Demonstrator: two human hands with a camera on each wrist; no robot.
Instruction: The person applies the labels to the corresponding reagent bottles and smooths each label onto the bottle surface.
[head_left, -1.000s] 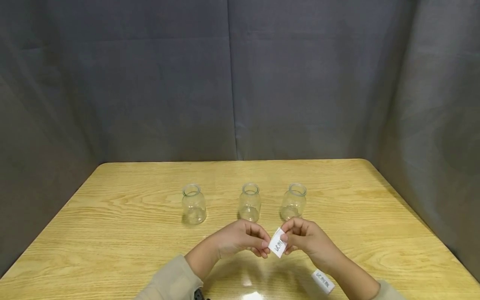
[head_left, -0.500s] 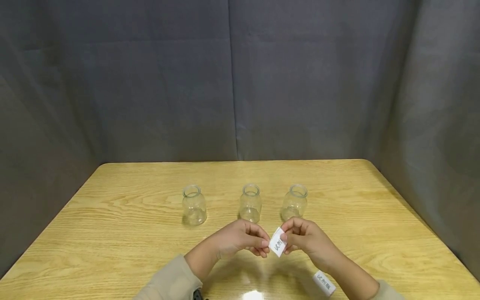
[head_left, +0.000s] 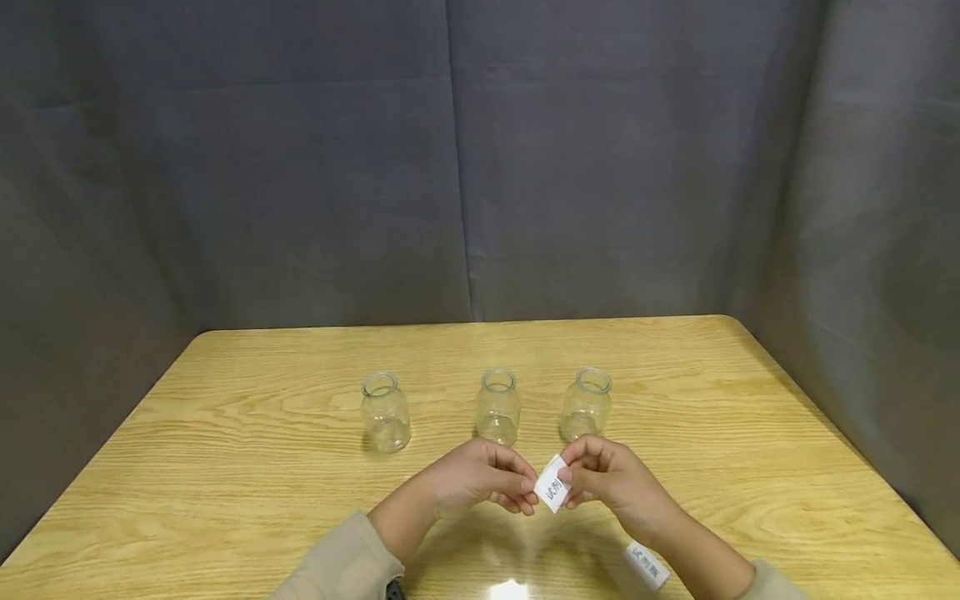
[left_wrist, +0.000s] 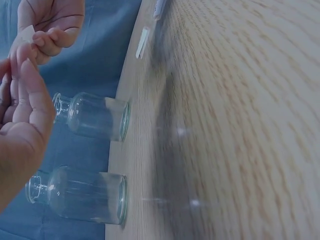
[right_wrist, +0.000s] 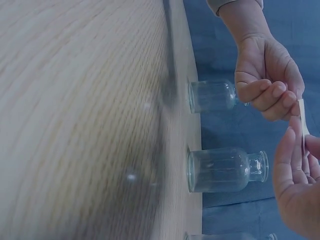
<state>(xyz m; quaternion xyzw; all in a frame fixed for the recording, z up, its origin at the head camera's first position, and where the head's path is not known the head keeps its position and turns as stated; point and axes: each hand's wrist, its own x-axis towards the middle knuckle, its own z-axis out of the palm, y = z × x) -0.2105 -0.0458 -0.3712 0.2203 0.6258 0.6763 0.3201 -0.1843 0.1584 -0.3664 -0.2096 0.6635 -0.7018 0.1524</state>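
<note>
Between both hands, above the table, is a small white label [head_left: 552,483] with handwritten black characters. My left hand [head_left: 480,479] pinches its left edge between thumb and index finger. The right hand [head_left: 615,483] grips its upper right side, and the thumb covers part of the writing. Seen from the right wrist, the label [right_wrist: 302,117] shows edge-on as a thin strip. A second written white label [head_left: 647,566] lies on the table by the right forearm. Just beyond the hands stand three clear glass jars, the left jar [head_left: 386,417], the middle jar [head_left: 498,408] and the right jar [head_left: 587,407].
All three jars are upright and lidless, in a loose row across the wooden table [head_left: 262,467]. Dark grey cloth [head_left: 322,167] hangs behind the table and along both sides. A bright light reflection shows near the front edge.
Both hands keep their hold on the label and barely move. The head view has shifted very slightly; the jars and the second label stay in place.
</note>
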